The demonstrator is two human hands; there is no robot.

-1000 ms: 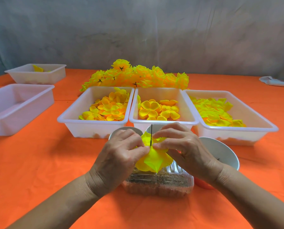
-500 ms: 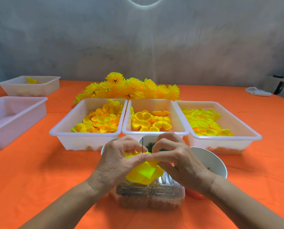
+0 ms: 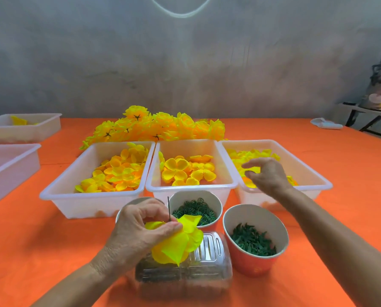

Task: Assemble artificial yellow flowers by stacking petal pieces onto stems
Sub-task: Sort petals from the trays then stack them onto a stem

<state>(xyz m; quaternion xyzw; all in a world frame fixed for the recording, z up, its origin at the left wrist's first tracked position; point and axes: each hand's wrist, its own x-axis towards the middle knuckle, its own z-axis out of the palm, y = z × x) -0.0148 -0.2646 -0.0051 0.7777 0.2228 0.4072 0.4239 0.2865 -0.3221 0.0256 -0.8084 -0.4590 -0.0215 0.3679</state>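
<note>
The left hand (image 3: 140,227) pinched the stem (image 3: 169,208) with yellow petals (image 3: 178,244) threaded on, just in front of the middle tray (image 3: 191,187). The right hand (image 3: 266,173) hovered over the tray to its right, fingers loosely curled and grasping nothing. A loose pinch could have let the petals slide off.

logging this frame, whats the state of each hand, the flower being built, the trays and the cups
left hand: pinches the half-built flower on its stem
half-built flower: held above the clear box, stem tip poking up
right hand: over the right tray, fingers curled, hold unclear
right tray: holds petals
middle tray: holds petals
left tray: holds petals
two cups: green parts inside
</note>
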